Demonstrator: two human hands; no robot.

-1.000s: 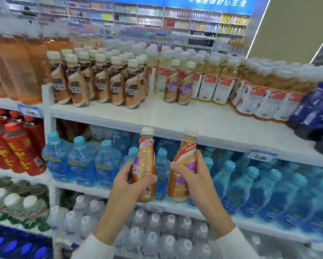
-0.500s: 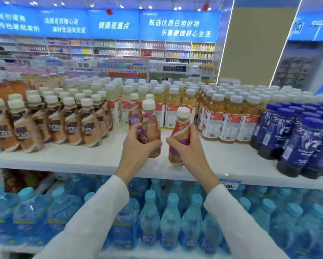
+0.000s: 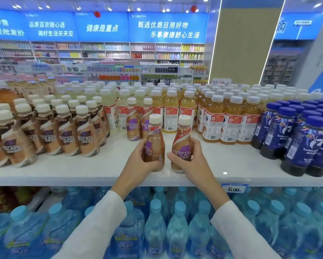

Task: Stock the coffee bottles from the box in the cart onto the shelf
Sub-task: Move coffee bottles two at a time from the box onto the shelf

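Nearest: water bottles (image 3: 157, 227), blue caps, packed on the tier below your arms; not part of this job.

Your left hand (image 3: 139, 165): fingers and thumb wrapped round the lower body of one coffee bottle (image 3: 154, 136); bottle upright, tipped slightly; white cap clear of the grip.

Your right hand (image 3: 192, 165): wrapped the same way round a second coffee bottle (image 3: 183, 141); label faces you; the two bottles sit just beside each other with a narrow gap between.

Position: both are low over the front of the white shelf (image 3: 72, 171); whether their bases touch it cannot be told.

Handling, as a judgement: small full plastic bottles, so fairly weighty for their size; walls stiff but likely to give a little under a squeeze; glossy wrap probably slick; hold at the wide lower body, as you do now, not at the neck; a narrow foot means they may topple if set down tilted, or knock their neighbours.

Price tag (image 3: 234, 188): on the shelf lip, just right of your right wrist.

Behind: two matching coffee bottles (image 3: 133, 124), with bare shelf between them and yours; probably the row to extend.

Left: brown coffee rows (image 3: 67, 135), darker labels.

Right: amber drink bottles (image 3: 229, 120); further right, dark blue bottles (image 3: 306, 139).

Far: store aisles (image 3: 119, 53) under blue signs (image 3: 100, 28).
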